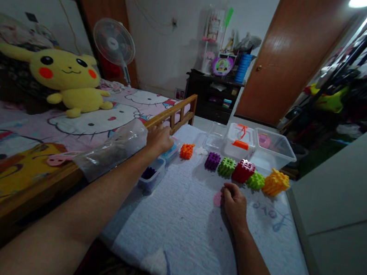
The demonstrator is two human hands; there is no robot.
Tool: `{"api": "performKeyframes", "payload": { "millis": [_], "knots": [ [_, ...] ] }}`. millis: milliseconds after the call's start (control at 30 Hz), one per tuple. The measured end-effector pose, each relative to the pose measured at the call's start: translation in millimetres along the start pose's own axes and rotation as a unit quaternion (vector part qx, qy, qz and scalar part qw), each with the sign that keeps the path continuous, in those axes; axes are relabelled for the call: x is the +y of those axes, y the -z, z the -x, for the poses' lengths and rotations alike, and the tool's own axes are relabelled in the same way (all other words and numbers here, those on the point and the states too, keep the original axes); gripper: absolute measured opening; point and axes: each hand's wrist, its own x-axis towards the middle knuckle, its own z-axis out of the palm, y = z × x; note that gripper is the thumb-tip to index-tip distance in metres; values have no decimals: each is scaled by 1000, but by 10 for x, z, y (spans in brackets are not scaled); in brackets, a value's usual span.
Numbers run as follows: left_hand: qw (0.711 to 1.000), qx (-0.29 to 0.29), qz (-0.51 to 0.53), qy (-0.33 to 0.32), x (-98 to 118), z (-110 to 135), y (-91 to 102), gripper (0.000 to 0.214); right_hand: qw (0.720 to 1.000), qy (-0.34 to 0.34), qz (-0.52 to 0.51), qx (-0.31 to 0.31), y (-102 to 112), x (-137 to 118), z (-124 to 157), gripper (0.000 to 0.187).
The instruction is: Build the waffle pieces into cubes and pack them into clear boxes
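Observation:
My left hand (160, 141) reaches over the left side of the bed, at a small clear box with blue in it (171, 153). Its fingers are mostly hidden, so its grip does not show. Nearer to me stands an open clear tub (151, 180) with dark purple pieces inside. My right hand (235, 203) rests on the pale cloth beside a pink spot (217, 199), fingers curled, nothing visible in them. Beyond it is a row of interlocking-block cubes: purple (212, 161), green (227, 167), red (243, 171), light green (256, 181) and yellow (276, 183). An orange block piece (187, 151) sits apart.
Behind the cubes stand a white-lidded box with orange clasps (240, 140) and a clear bin (273, 150) holding something pink. A wooden rail (173, 114) and clear plastic bag (111, 151) lie left. A yellow plush toy (69, 81) rests on the neighbouring bed.

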Motion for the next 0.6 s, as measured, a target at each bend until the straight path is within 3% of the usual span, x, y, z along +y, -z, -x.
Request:
{"api": "performKeyframes", "payload": {
  "millis": [67, 200, 367, 600],
  "knots": [
    [996, -15, -10, -88, 145, -42, 12, 52, 1000, 0, 2, 0, -1, 5, 1, 36],
    [966, -133, -62, -212, 431, -203, -78, 86, 1000, -2, 3, -1, -3, 2, 6, 35],
    [939, -224, -113, -234, 609, -406, -351, 107, 1000, 1, 0, 1, -10, -2, 7, 34],
    [928, -258, -128, -235, 647, -554, -696, 106, 1000, 9, 1, 4, -14, -14, 23, 32]
  ]
}}
